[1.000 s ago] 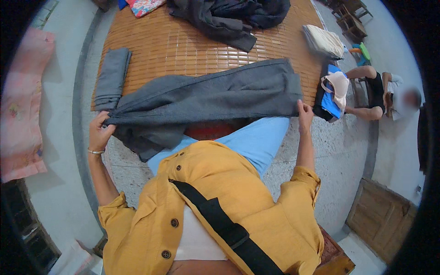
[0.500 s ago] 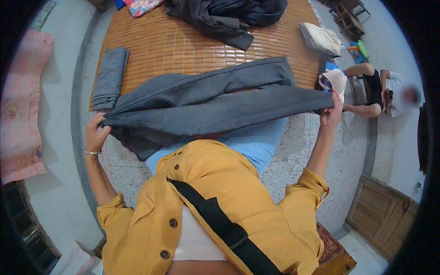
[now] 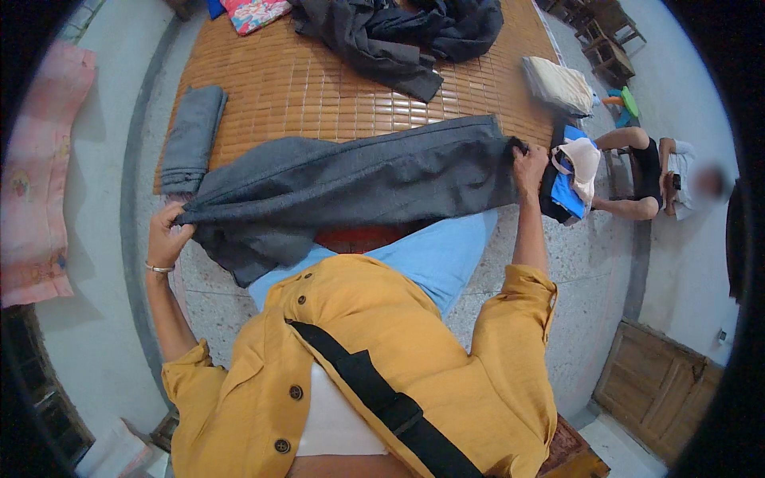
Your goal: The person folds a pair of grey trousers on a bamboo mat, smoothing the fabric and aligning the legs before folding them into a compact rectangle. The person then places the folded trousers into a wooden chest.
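Note:
A pair of dark grey trousers (image 3: 358, 179) lies stretched sideways across the near edge of the bamboo mat and over my lap. My left hand (image 3: 169, 235) is closed on its waist end, at the left. At the right, my right hand (image 3: 529, 169) grips the leg end, fingers pinched on the hem. The two legs lie nearly one over the other, with loose folds along the middle. Just beyond my left hand rests a folded grey garment (image 3: 194, 135) on the mat.
Dark clothes (image 3: 398, 40) lie heaped on the far part of the bamboo mat (image 3: 319, 88), near a floral cloth (image 3: 255, 12). Folded cream cloth (image 3: 558, 84) sits at the right edge. Beside my right hand are blue and pale items (image 3: 575, 171). A person (image 3: 673, 175) sits farther right.
My right hand has moved left and slightly up, bringing the near leg's hem in line with the other leg's end. My left hand keeps its hold with little movement.

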The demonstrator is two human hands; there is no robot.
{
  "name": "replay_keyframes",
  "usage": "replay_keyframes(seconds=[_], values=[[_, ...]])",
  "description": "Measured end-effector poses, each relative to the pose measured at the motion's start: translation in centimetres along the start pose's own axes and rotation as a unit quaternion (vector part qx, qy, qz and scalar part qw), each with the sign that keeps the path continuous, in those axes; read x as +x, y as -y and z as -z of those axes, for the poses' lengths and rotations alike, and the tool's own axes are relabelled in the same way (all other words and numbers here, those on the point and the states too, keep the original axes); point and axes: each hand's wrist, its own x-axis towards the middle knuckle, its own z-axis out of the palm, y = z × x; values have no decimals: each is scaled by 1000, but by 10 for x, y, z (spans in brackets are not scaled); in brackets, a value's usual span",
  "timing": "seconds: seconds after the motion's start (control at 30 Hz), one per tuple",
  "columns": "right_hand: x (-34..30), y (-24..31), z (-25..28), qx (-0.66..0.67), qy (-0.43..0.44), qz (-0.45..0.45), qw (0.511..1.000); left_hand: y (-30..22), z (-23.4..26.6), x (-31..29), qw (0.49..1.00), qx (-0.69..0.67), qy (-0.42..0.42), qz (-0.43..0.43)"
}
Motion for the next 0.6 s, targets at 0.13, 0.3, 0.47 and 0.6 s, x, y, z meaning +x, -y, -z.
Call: replay_keyframes(seconds=[0.13, 0.3, 0.47, 0.6], values=[[18, 10, -17, 132, 46, 20, 990, -3, -2, 1, 1000, 14, -2, 15], [39, 0, -50, 92, 23, 119, 988, -8, -2, 3, 1000, 13, -1, 19], [46, 1, -64, 189, 137, 9, 972, -12, -3, 2, 999, -2, 7, 42], [54, -21, -96, 297, 187, -29, 936, 0, -4, 0, 998, -3, 20, 56]])
